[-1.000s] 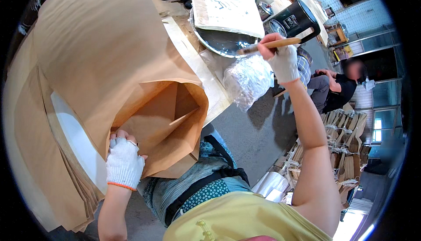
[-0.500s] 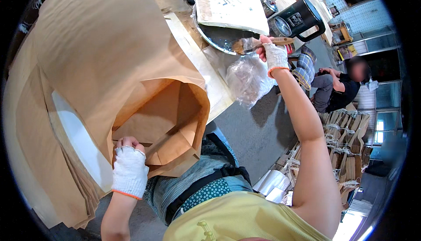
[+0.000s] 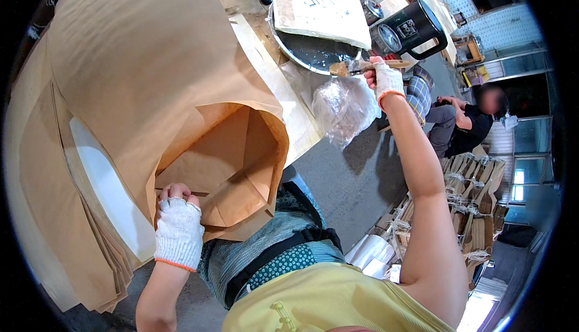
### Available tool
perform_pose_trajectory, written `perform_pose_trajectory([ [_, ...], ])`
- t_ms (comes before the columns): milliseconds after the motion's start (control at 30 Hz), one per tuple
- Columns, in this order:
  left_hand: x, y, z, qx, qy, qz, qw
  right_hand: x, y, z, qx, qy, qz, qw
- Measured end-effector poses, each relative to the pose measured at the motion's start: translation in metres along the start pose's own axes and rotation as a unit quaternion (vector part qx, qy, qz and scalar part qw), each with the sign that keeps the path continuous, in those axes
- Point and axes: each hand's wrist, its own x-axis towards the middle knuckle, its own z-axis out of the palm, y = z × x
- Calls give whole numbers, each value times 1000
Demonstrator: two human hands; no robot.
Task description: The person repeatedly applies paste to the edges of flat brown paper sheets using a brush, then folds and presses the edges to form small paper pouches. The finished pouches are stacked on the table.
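My left hand (image 3: pixel 178 229), in a white fingerless glove, holds the folded bottom flap of a large brown paper bag (image 3: pixel 151 72) that lies on the worktable, its open end toward me. My right hand (image 3: pixel 385 78), gloved too, grips a wooden-handled brush (image 3: pixel 356 66). The brush's bristles sit at the rim of a round metal pan (image 3: pixel 304 54) at the table's far right. A flat pale board (image 3: pixel 318 7) lies across that pan.
More brown bags are stacked under the top one (image 3: pixel 90 253). A black kettle-like jug (image 3: pixel 410 29) and a clear plastic bag (image 3: pixel 345 107) hang by the table edge. Another person (image 3: pixel 464 121) sits to the right. Bundled bags (image 3: pixel 470 211) stand on the floor.
My right hand has drawn the brush left and down toward the pan's rim. My left hand has shifted slightly up along the bag's flap.
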Motion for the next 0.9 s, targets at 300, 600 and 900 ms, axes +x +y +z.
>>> perform_pose_trajectory([
  [300, 3, 13, -17, 49, -41, 28, 998, -3, -5, -10, 25, 7, 26, 999],
  [600, 5, 24, -25, -34, -27, -135, 990, -36, -21, 7, 68, -21, 18, 997],
  [900, 19, 7, -52, 42, -46, -80, 995, -218, -27, 71, -7, -456, -38, 889],
])
